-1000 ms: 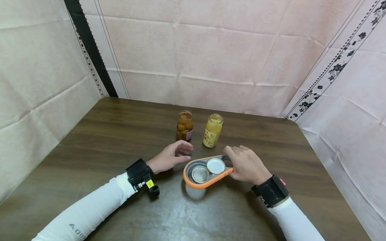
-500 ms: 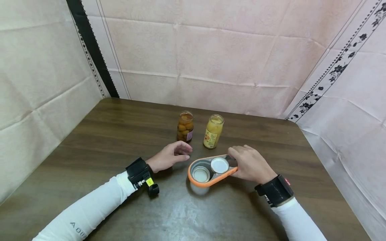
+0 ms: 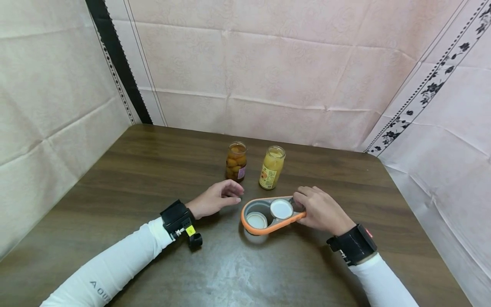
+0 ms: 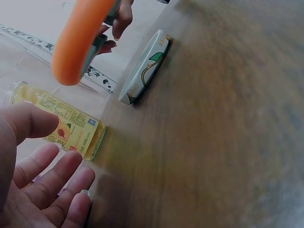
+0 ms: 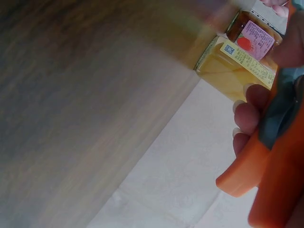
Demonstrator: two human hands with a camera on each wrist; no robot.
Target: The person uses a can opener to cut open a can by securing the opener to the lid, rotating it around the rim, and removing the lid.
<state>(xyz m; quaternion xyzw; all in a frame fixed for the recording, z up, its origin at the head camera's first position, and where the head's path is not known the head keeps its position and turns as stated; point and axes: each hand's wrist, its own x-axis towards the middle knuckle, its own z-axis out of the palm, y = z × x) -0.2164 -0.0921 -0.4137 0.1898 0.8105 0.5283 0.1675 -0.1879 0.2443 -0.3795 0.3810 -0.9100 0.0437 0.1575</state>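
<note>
In the head view my right hand (image 3: 320, 211) grips the handle end of an orange and grey jar opener (image 3: 273, 228), held above the table. A round pale lid (image 3: 281, 209) sits within the opener near my fingers. Through its wide loop shows a second lid (image 3: 256, 220); in the left wrist view a lid (image 4: 147, 66) printed "OPEN" lies on the tabletop below the opener (image 4: 78, 45). My left hand (image 3: 216, 198) holds nothing, fingers loosely bent, left of the opener. Behind stand two lidless jars: one of dark-orange fruit (image 3: 235, 164), one yellow (image 3: 271, 168).
The brown wooden table (image 3: 172, 162) reaches back to a pale cloth backdrop (image 3: 268, 76). More cloth hangs at both sides. Both jars stand upright a short way beyond my hands.
My right hand has moved slightly right with the jar opener and the lid in it. The other lid has stayed almost in place. My left hand has hardly moved.
</note>
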